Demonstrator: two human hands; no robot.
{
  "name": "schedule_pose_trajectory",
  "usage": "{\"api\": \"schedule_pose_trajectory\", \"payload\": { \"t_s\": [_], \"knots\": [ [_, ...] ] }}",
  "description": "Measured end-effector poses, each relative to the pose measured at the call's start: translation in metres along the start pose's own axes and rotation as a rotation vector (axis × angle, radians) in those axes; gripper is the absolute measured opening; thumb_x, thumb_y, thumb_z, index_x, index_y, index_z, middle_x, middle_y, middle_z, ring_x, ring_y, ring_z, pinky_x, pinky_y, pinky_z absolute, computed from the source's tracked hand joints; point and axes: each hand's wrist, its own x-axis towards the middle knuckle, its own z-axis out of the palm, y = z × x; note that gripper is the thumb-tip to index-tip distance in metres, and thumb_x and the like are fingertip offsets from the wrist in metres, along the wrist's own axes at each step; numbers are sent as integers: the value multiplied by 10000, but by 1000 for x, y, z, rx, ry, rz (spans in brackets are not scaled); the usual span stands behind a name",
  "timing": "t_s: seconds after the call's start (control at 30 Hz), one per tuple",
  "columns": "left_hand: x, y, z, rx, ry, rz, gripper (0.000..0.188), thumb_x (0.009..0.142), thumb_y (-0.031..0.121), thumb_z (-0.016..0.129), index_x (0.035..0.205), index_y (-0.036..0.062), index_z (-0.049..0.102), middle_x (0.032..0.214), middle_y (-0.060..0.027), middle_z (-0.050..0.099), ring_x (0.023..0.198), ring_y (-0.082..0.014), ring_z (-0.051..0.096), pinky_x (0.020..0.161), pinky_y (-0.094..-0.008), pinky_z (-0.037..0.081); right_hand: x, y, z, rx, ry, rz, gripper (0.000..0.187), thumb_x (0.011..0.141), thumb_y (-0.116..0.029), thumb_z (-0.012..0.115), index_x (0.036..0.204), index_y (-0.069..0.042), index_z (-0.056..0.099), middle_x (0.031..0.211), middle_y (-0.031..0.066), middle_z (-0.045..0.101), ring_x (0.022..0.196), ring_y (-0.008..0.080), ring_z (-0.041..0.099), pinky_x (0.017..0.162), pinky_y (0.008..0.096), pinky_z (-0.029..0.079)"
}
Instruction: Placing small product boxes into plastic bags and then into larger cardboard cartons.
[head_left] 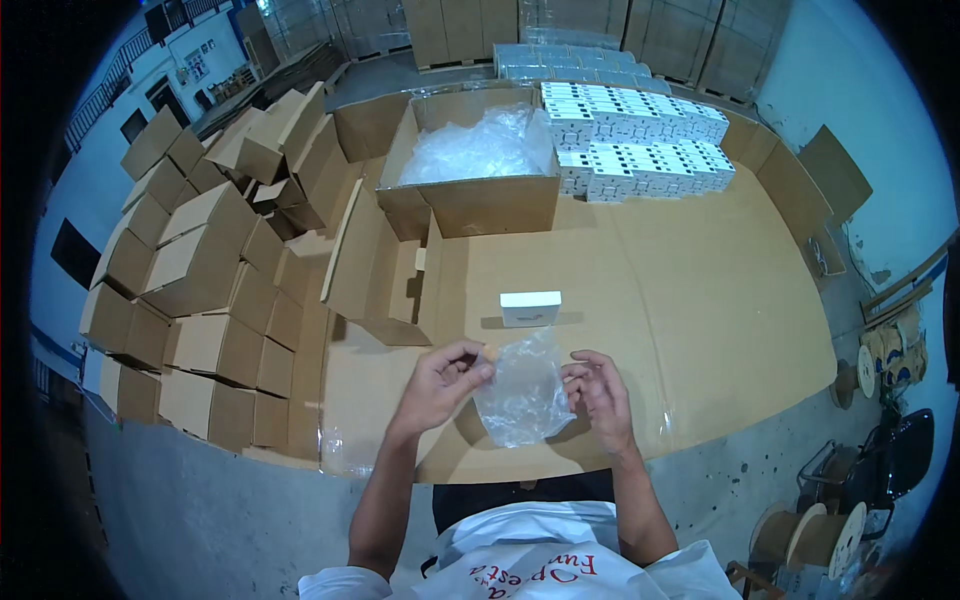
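Observation:
A clear plastic bag (pixel 523 392) hangs over the near part of the cardboard-covered table, wrinkled and see-through. My left hand (pixel 446 384) pinches its upper left side between thumb and fingers. Beside its right edge is my right hand (pixel 600 398), its fingers loosely curled and apart. Whether a fingertip touches the bag there, I cannot tell. Just beyond the bag stands a small white box (pixel 531 309) on the table. An open carton (pixel 470 207) farther back is heaped with more clear plastic bags (pixel 478 150).
Stacked white boxes with dark markings (pixel 640 145) stand at the back right. Several brown cartons (pixel 205 265) are piled at the left, with an open narrow carton (pixel 385 280) next to them. Cardboard walls (pixel 785 190) edge the table (pixel 720 300). Spools (pixel 810 535) lie at lower right.

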Motion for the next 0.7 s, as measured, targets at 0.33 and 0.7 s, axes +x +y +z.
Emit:
{"api": "schedule_pose_trajectory", "payload": {
  "t_s": [0.33, 0.7],
  "knots": [
    [8, -85, 5, 301, 72, 3, 265, 883, 40, 773, 1117, -25, 666, 909, -44, 641, 801, -94, 615, 696, -242, 521, -10, 30, -1, -737, 94, 20, 574, 855, 8, 739, 1362, -34, 474, 804, 34, 629, 671, 107, 600, 659, 251, 502],
    [16, -68, 18, 498, 35, 232, 180, 810, 34, 812, 931, -37, 698, 956, -90, 680, 824, -154, 642, 677, -275, 528, 28, -3, 7, -1140, -136, -423, 405, 748, -58, 798, 1135, -51, 680, 1205, 144, 602, 1128, 344, 562, 959, 443, 487]
  ]
}}
